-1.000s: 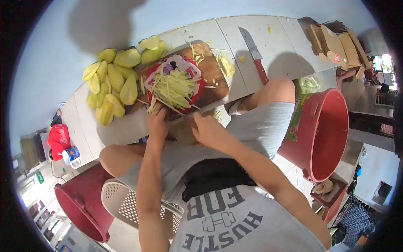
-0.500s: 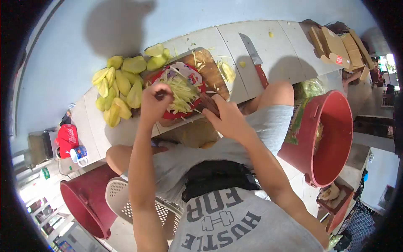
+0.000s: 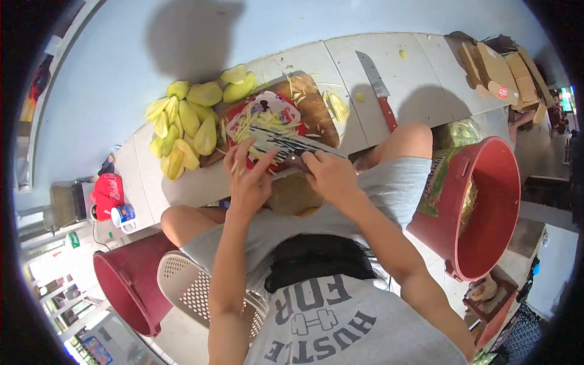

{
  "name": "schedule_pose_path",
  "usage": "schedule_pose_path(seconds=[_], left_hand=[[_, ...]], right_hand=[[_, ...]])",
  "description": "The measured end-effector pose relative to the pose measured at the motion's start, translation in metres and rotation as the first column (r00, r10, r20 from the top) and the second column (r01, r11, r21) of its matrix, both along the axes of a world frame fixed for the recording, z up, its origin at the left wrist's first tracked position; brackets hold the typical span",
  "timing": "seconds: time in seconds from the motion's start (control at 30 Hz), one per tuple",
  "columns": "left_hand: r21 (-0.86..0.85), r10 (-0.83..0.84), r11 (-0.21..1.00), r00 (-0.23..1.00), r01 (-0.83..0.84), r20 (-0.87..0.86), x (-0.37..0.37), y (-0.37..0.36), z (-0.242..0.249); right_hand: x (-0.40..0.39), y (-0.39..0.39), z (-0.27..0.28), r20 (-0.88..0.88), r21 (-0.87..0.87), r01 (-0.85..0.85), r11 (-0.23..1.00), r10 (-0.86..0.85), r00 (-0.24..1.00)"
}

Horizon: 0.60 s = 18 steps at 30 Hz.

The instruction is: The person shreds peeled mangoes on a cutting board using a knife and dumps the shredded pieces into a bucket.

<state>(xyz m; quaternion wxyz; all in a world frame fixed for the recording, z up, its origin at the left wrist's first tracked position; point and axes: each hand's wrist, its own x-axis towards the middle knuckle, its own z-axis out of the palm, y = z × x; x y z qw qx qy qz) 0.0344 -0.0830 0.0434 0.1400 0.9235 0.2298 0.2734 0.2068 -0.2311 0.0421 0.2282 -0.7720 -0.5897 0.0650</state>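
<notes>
My right hand (image 3: 331, 174) grips the dark brown handle of a knife (image 3: 297, 159), its blade lying flat over pale green shreds (image 3: 258, 126). Fingers apart, my left hand (image 3: 248, 182) is at the near edge of the shreds, beside the blade, and holds nothing that I can see. Under the shreds is a red patterned plate or mat (image 3: 296, 115), partly hidden. It sits on a wooden cutting board (image 3: 322, 125). To the left of the board lie several peeled, pale green fruits, like unripe mangoes (image 3: 188, 118).
A second knife with a red handle (image 3: 387, 114) lies on the tiled counter (image 3: 347, 67). Red bins stand at right (image 3: 463, 207) and left (image 3: 125, 286). A mug (image 3: 123, 215) sits at the left end; cardboard boxes (image 3: 496, 70) are at the far right.
My left hand has gone from curled fingers above the shreds to spread fingers nearer me. The knife blade now lies flat across the shreds. The view has shifted slightly.
</notes>
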Motion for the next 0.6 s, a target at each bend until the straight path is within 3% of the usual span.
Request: schedule_pose_path(seconds=[0.03, 0.33, 0.43, 0.5, 0.57, 0.6], left_hand=[[-0.017, -0.059, 0.998, 0.994, 0.058, -0.09, 0.003, -0.001, 0.001], [0.075, -0.14, 0.982, 0.932, 0.174, -0.334, 0.03, 0.053, -0.007], [0.012, -0.146, 0.985, 0.874, 0.171, -0.464, 0.035, 0.074, -0.014], [0.007, -0.114, 0.992, 0.907, 0.128, -0.404, 0.037, 0.079, -0.015], [-0.008, -0.082, 0.996, 0.936, 0.084, -0.343, 0.037, 0.083, -0.017], [-0.404, -0.124, 0.913, 0.98, 0.051, -0.155, 0.036, 0.087, -0.014]], right_hand=[[0.001, -0.001, -0.001, 0.0, 0.002, 0.003, 1.0, -0.003, 1.0], [0.001, -0.02, -0.013, 0.158, 0.058, 0.013, 0.998, -0.022, 0.987], [0.005, -0.027, -0.007, 0.188, 0.08, 0.044, 0.996, -0.059, 0.98], [0.01, -0.031, 0.002, 0.021, -0.073, 0.037, 0.997, -0.036, 0.999], [0.015, -0.033, 0.01, -0.069, -0.05, 0.099, 0.994, -0.102, 0.992], [0.018, -0.034, 0.011, -0.159, -0.034, 0.165, 0.986, -0.168, 0.973]])
